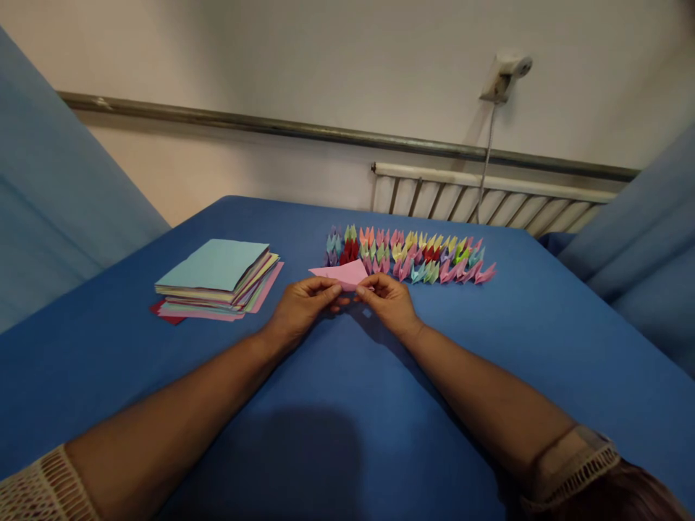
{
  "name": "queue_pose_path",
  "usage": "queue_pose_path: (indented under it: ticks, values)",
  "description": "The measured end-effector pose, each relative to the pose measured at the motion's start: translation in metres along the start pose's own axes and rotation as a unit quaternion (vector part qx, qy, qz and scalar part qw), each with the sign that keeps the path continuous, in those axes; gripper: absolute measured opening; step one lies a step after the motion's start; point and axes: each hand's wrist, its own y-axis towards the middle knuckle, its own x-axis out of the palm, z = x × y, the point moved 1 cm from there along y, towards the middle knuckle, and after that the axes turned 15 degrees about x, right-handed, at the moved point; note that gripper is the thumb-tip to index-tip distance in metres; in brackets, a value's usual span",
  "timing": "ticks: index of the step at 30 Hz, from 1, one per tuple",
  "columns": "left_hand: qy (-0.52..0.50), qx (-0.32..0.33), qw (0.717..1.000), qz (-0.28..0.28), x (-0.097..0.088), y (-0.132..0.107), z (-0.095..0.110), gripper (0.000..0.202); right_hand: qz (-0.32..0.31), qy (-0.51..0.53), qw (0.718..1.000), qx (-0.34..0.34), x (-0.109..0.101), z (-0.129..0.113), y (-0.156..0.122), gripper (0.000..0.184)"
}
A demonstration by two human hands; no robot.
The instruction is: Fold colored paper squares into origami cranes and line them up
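A folded piece of pink paper (347,274) is held up over the blue table, between both hands. My left hand (305,304) pinches its lower left edge with thumb and fingers. At the lower right edge, my right hand (386,298) grips it the same way. Just behind the paper stand several rows of small folded paper cranes (407,255) in pink, red, yellow, green, blue and purple. The paper's underside and some fingertips are hidden.
To the left lies a stack of coloured square paper (217,265) with a light blue sheet on top. The blue-covered table (337,376) reaches back toward a wall with a metal rail (282,129) and a radiator (489,192). Blue curtains (48,188) hang on both sides.
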Motion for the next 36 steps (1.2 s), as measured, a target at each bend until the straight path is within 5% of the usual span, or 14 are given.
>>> queue_pose_path:
  ticks: [28, 36]
  values:
    - [0.045, 0.056, 0.994, 0.079, 0.0026, 0.0024, 0.0027, 0.027, 0.066, -0.074, 0.995, -0.014, 0.0053, -0.0061, -0.0064, 0.019]
    - [0.018, 0.076, 0.989, 0.122, 0.003, 0.0017, 0.0062, 0.043, -0.003, 0.039, 0.996, 0.076, 0.0093, 0.0004, -0.0024, 0.045]
